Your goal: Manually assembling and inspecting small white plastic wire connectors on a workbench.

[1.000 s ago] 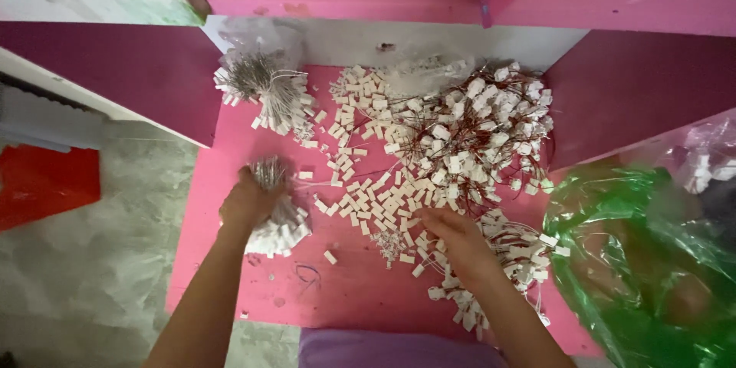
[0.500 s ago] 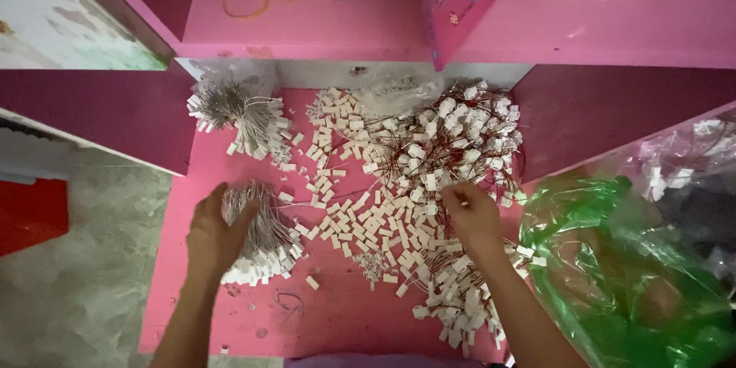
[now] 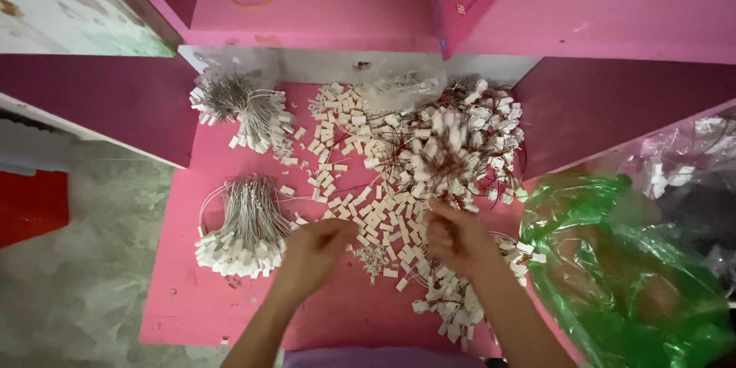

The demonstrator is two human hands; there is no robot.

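Note:
On a pink table (image 3: 184,307) lies a spread of small white connector pieces (image 3: 368,207) and a tangled heap of wired connectors (image 3: 460,146). My left hand (image 3: 314,249) sits at the near middle with its fingers curled, just right of a tied bundle of wired connectors (image 3: 241,226). My right hand (image 3: 456,238) is closed at the near edge of the tangled heap, and blurred wires rise from its fingers. What the left hand pinches is hidden. A second tied bundle (image 3: 241,111) lies at the far left.
A green plastic bag (image 3: 621,276) stands to the right of the table. Dark magenta side panels (image 3: 100,107) flank the table. A pink shelf (image 3: 345,8) behind carries rubber bands and small items. A clear bag (image 3: 402,88) lies at the heap's far edge.
My left hand let go of the tied bundle and moved right to the middle. My right hand came nearer, pulling wires from the heap. The camera tilted up a little.

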